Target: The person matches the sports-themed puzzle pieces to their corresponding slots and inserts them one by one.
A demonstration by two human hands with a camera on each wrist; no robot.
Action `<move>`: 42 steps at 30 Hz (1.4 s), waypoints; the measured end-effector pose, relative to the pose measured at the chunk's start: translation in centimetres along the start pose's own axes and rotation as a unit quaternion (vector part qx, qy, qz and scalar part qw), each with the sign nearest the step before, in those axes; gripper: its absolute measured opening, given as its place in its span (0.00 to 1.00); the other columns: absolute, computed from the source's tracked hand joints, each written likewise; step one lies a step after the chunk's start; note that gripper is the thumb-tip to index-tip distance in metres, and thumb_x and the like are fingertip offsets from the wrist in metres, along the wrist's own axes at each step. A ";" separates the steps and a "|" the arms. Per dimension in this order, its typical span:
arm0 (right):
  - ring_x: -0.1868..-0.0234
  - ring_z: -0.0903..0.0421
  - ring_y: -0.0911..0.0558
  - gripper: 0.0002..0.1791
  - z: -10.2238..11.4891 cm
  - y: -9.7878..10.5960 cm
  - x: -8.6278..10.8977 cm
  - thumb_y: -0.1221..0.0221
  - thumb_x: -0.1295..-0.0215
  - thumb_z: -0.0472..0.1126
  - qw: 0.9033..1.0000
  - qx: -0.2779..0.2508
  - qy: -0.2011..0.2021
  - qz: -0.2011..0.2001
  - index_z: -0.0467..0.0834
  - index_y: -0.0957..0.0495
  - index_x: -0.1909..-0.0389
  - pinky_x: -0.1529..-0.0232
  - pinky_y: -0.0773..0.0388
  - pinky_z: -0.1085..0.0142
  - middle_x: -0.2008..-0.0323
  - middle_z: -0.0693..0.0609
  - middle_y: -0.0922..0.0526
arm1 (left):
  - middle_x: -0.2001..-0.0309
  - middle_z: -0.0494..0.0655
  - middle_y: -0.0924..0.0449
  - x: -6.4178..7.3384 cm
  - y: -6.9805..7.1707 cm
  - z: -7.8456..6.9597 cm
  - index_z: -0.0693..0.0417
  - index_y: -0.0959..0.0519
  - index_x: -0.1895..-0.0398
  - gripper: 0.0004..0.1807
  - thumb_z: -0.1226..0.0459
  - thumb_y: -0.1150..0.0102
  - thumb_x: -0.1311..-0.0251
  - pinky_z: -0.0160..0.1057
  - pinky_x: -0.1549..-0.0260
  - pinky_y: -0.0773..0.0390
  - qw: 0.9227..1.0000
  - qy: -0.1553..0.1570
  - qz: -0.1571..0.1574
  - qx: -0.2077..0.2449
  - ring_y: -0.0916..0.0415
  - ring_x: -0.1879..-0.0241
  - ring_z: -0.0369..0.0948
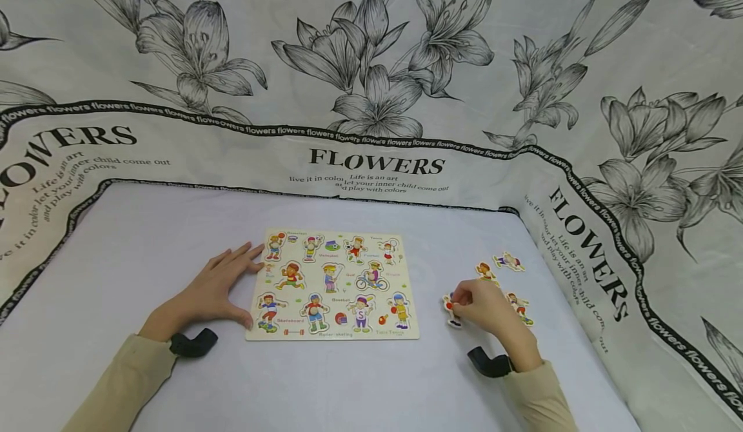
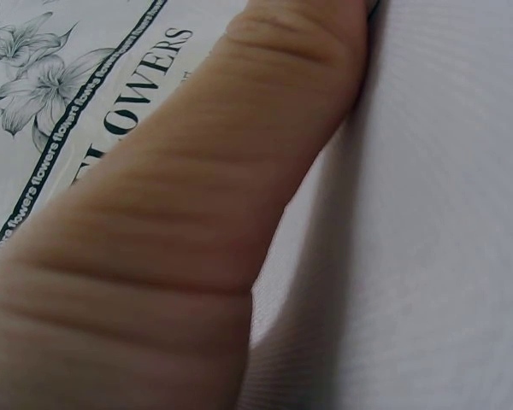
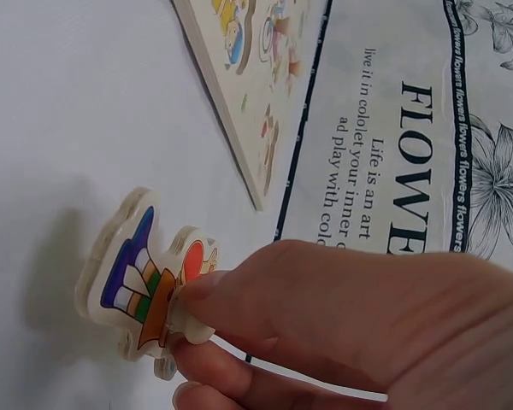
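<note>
My right hand (image 1: 484,303) pinches a cut-out puzzle piece between thumb and fingers. In the right wrist view this piece (image 3: 132,273) is a thick sports figure with purple shoes, green-striped socks and a red round shape; the fingers cover part of it. It is tilted, to the right of the puzzle board (image 1: 383,303). My left hand (image 1: 211,290) lies spread at the board's left edge, thumb near the lower corner, fingertips by the upper side. The board shows several sports figures in rows. Only a thick, creased part of the left hand (image 2: 171,196) fills the left wrist view.
Loose puzzle pieces lie around the right hand: a figure (image 1: 511,261) at the far side, another (image 1: 485,271) just beyond the knuckles, and one (image 1: 519,308) to the right. A flower-printed cloth (image 1: 377,180) stands around the white table surface (image 1: 191,238).
</note>
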State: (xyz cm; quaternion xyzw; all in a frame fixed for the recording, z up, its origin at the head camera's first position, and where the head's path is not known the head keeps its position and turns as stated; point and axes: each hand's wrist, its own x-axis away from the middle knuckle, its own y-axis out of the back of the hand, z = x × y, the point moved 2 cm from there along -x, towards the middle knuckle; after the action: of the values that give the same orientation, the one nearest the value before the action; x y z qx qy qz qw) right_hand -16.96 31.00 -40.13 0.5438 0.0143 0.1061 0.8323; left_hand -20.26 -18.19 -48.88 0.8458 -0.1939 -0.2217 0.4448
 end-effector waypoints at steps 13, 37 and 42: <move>0.76 0.59 0.29 0.03 2.4 -0.9 -1.2 0.35 0.47 0.32 1.000 -0.007 0.022 0.001 0.43 0.19 0.74 0.76 0.31 0.67 0.79 0.55 0.25 | 0.22 0.51 0.48 0.0 -0.1 -0.1 0.57 0.33 0.30 0.69 0.27 0.29 0.78 0.61 0.29 0.56 1.000 0.007 0.002 0.000 0.58 0.23 0.55; 0.76 0.59 0.29 0.03 6.8 -3.1 -3.2 0.35 0.49 0.29 0.997 -0.017 0.059 0.042 0.40 0.18 0.74 0.75 0.30 0.67 0.79 0.55 0.25 | 0.22 0.52 0.48 0.0 -0.1 0.1 0.57 0.30 0.33 0.66 0.27 0.28 0.77 0.62 0.29 0.56 1.000 0.006 0.003 0.001 0.58 0.23 0.56; 0.77 0.60 0.29 0.05 7.4 -3.7 -3.4 0.35 0.50 0.28 0.996 -0.018 0.072 0.044 0.41 0.19 0.75 0.76 0.30 0.68 0.80 0.56 0.26 | 0.22 0.52 0.48 0.0 -0.1 0.1 0.57 0.30 0.33 0.66 0.27 0.28 0.78 0.61 0.29 0.56 1.000 0.009 0.004 0.003 0.59 0.23 0.56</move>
State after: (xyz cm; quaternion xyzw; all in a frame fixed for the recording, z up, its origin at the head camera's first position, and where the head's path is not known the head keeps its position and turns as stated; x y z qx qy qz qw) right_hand -18.63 22.29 -40.79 0.5198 0.0481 0.1814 0.8334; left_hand -20.29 -18.17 -48.98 0.8483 -0.1939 -0.2122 0.4447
